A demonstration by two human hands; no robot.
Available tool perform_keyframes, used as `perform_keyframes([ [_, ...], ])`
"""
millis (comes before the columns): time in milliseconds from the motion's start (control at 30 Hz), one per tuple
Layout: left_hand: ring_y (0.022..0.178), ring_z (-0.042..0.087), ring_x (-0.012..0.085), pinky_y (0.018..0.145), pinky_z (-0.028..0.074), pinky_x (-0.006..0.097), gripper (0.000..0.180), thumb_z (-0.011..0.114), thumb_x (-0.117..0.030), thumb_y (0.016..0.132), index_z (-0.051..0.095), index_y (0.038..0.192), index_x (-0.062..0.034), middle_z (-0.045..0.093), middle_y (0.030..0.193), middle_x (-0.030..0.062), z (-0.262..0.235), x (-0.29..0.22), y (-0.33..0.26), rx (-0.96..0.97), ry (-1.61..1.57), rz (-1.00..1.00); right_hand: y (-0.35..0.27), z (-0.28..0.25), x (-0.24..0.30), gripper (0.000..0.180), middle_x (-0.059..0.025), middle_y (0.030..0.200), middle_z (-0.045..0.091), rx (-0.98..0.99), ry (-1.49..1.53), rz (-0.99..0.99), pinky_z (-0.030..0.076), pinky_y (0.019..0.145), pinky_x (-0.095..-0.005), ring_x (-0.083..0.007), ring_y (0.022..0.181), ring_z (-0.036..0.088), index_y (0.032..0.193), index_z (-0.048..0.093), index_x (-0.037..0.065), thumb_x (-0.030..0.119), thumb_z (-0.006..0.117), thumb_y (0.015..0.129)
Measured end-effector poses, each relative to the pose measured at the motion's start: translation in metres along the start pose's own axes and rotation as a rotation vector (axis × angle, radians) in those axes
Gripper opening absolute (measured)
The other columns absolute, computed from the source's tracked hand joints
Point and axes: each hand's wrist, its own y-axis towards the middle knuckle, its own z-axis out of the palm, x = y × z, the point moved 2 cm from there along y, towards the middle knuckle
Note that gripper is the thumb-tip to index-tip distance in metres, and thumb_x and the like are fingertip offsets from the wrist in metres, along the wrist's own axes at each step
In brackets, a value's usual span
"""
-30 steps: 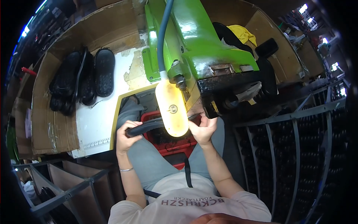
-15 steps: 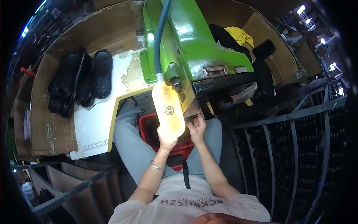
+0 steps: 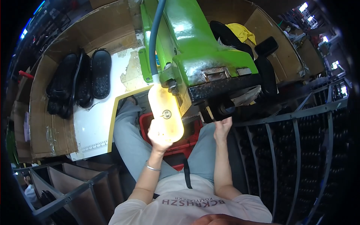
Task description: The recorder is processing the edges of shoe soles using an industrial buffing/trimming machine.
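A green machine (image 3: pixel 204 41) with a black, worn lower head (image 3: pixel 225 88) stands in front of me. Below its left side hangs a glowing yellow work lamp (image 3: pixel 167 112) on a blue-grey hose (image 3: pixel 153 48). My left hand (image 3: pixel 157 139) is curled beside and partly behind the lamp, washed out by its glare; what it holds is hidden. Farther right, my right hand (image 3: pixel 222 129) reaches up with closed fingers at the dark round part (image 3: pixel 226 107) under the machine head. Its fingertips are partly covered, and I cannot make out anything in them.
A red crate (image 3: pixel 176 150) sits between my knees. Black shoe soles (image 3: pixel 101 75) lie on the white tabletop (image 3: pixel 90 123) inside a cardboard surround (image 3: pixel 56 131). Metal racks (image 3: pixel 296 150) with black items stand at right. A yellow cloth (image 3: pixel 242 33) lies behind the machine.
My right hand has moved right and away from the left hand, to beneath the dark round part. My left hand has shifted slightly left. The dark flat piece between the hands no longer shows.
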Motion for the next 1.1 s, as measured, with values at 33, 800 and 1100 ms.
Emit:
perform_keyframes([
  [33,0.073,0.066,0.0186,0.068,0.053,0.029,0.027,0.071,-0.002,0.072,0.060,0.096,0.0057,0.066,0.084,0.0135,-0.006,-0.012,0.009,0.062,0.052,-0.002,0.007,-0.004,0.008,0.060,-0.0119,0.112,0.057,-0.002,-0.113,-0.136,0.056,0.071,-0.0275,-0.0180,0.092,0.060,0.131,0.043,-0.002,0.009,0.075,0.081],
  [800,0.093,0.049,0.0245,0.078,0.046,0.033,0.070,0.091,-0.006,0.055,0.048,0.110,-0.0022,0.046,0.102,0.0109,0.053,-0.032,0.017,0.004,0.220,0.060,0.042,-0.014,-0.052,0.071,-0.0062,0.138,0.040,0.107,0.564,0.167,0.033,0.105,-0.0375,-0.0214,0.124,0.040,0.143,0.030,0.009,0.006,0.067,0.082],
  [1100,0.089,0.053,0.0162,0.077,0.048,0.029,0.058,0.073,0.006,0.071,0.045,0.122,0.0034,0.050,0.105,0.0099,0.004,-0.024,0.009,-0.087,-0.150,-0.217,0.033,-0.007,-0.023,0.074,-0.0088,0.131,0.045,0.061,0.304,0.021,0.038,0.100,-0.0325,-0.0190,0.118,0.045,0.138,0.034,0.002,0.001,0.075,0.077],
])
